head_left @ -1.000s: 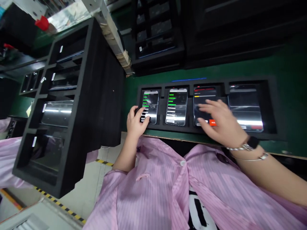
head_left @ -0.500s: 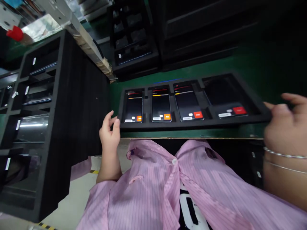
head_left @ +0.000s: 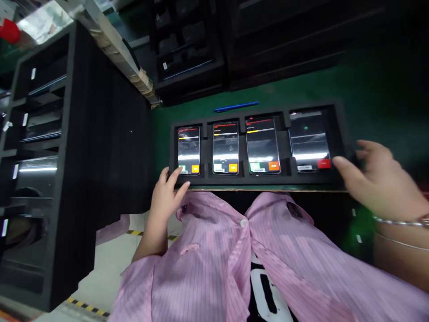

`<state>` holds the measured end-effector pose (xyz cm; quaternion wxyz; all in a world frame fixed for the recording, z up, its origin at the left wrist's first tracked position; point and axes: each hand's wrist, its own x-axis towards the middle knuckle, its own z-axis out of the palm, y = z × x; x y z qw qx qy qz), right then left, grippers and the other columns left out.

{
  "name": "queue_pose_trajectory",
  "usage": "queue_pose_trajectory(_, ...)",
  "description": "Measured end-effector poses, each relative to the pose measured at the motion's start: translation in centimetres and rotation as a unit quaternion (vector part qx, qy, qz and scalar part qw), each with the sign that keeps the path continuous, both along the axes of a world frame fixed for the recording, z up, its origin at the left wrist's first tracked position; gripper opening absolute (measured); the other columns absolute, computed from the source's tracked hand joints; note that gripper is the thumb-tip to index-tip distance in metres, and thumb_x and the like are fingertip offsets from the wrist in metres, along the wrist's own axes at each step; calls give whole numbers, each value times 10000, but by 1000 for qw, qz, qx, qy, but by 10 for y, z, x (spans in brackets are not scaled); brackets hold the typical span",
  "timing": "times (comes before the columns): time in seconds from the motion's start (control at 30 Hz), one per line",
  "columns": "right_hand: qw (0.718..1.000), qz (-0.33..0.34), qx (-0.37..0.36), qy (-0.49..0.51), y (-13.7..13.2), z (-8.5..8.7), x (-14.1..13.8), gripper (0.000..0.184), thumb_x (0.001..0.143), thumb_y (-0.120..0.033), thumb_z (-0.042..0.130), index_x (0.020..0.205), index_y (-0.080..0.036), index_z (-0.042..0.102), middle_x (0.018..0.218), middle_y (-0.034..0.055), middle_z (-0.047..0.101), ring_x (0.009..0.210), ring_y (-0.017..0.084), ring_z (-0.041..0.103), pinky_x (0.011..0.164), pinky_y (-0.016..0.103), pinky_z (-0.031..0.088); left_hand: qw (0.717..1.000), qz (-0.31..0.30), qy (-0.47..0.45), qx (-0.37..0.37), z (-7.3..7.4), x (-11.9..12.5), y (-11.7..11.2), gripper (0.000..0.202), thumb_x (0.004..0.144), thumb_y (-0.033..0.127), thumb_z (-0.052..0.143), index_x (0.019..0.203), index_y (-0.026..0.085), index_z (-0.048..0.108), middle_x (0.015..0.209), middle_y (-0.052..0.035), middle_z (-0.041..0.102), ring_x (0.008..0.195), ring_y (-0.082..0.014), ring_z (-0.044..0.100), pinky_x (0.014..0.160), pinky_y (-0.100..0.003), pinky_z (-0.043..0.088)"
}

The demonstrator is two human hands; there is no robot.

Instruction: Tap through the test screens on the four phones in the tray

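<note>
A black foam tray [head_left: 206, 154] lies on the green work surface in front of me, with several lit smartphones in its compartments. My left hand [head_left: 168, 192] is open at the tray's left end; its fingertips reach over the lower edge of the leftmost phone [head_left: 189, 150], and I cannot tell whether they touch the screen. At the other end my right hand [head_left: 378, 179] is open, fingers apart, its thumb close to the red button of the rightmost phone [head_left: 309, 138]. The two middle phones, one left of centre [head_left: 225, 145] and one right [head_left: 263, 143], show red text, yellow bars and coloured buttons.
A blue pen [head_left: 236, 107] lies behind the tray. To the left rises a tall stack of black foam trays [head_left: 110, 134] with phones in its top layer. More black trays [head_left: 192, 82] stand at the back, beside a taped post [head_left: 134, 67]. A red cap [head_left: 9, 31] shows top left.
The tray now lies flatter and its right end has come left. My left hand has reached over its edge; my right hand has moved left. The phone screens look brighter, with green buttons visible.
</note>
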<state>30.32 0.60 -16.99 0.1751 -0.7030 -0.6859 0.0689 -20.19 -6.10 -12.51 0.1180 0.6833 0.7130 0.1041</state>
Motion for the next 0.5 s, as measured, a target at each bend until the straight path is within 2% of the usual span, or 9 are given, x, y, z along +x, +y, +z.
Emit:
queue_pose_trajectory(0.07, 997, 59, 44, 22, -4, 15, -26, 955, 929, -792, 452, 1524, -46, 456, 1386, 330, 582, 1374, 501, 520, 1095, 694, 466, 1000, -4, 24, -11, -6, 1, -5, 531, 996, 527, 581, 1452, 257, 610, 1548, -216, 483, 1400, -418, 532, 1091, -569, 506)
queue_pose_trajectory(0.1, 991, 98, 77, 42, -5, 24, -41, 885, 959, -723, 482, 1549, -65, 425, 1441, 314, 549, 1440, 473, 462, 1147, 677, 430, 999, -8, 39, -6, -6, 2, -5, 510, 995, 519, 591, 1433, 262, 630, 1553, -217, 474, 1443, -444, 473, 1120, -614, 467)
queue_pose_trajectory(0.13, 982, 143, 102, 64, -7, 33, -55, 776, 988, -624, 518, 1554, -101, 419, 1457, 284, 549, 1463, 432, 451, 1177, 652, 416, 998, -12, 56, 5, -4, 5, -5, 491, 991, 516, 603, 1409, 263, 653, 1560, -217, 463, 1485, -471, 400, 1142, -659, 423)
queue_pose_trajectory(0.2, 957, 257, 91, 99, -9, 44, -82, 554, 1024, -424, 542, 1512, -177, 453, 1421, 203, 610, 1448, 355, 493, 1214, 630, 389, 996, -29, 70, 45, 1, 15, -2, 485, 979, 521, 628, 1384, 257, 672, 1601, -212, 411, 1541, -501, 267, 1168, -710, 355)
queue_pose_trajectory(0.27, 929, 348, 62, 113, -9, 44, -106, 424, 1031, -316, 533, 1434, -193, 492, 1365, 154, 661, 1422, 324, 529, 1229, 643, 369, 992, -73, 50, 90, 4, 31, 5, 506, 974, 518, 643, 1402, 249, 651, 1630, -200, 373, 1560, -479, 225, 1192, -688, 339)
queue_pose_trajectory(0.37, 918, 383, 51, 87, -9, 28, -128, 337, 1032, -279, 525, 1342, -147, 523, 1297, 158, 696, 1383, 351, 564, 1186, 672, 417, 978, -159, 27, 131, -2, 58, 19, 472, 982, 490, 644, 1384, 242, 658, 1596, -185, 433, 1550, -439, 276, 1209, -644, 343)
queue_pose_trajectory(0.43, 921, 379, 45, 72, -10, 18, -129, 338, 1032, -289, 533, 1326, -123, 526, 1311, 170, 691, 1385, 370, 559, 1164, 674, 443, 975, -175, 35, 129, -11, 70, 26, 420, 987, 476, 640, 1330, 240, 695, 1584, -184, 459, 1544, -448, 288, 1201, -653, 342)
queue_pose_trajectory(0.5, 927, 364, 43, 81, -12, 16, -119, 357, 1028, -305, 547, 1338, -130, 524, 1351, 165, 676, 1408, 364, 539, 1180, 664, 430, 979, -166, 37, 116, -21, 75, 30, 393, 989, 474, 636, 1295, 241, 716, 1601, -181, 446, 1553, -458, 270, 1195, -655, 343)
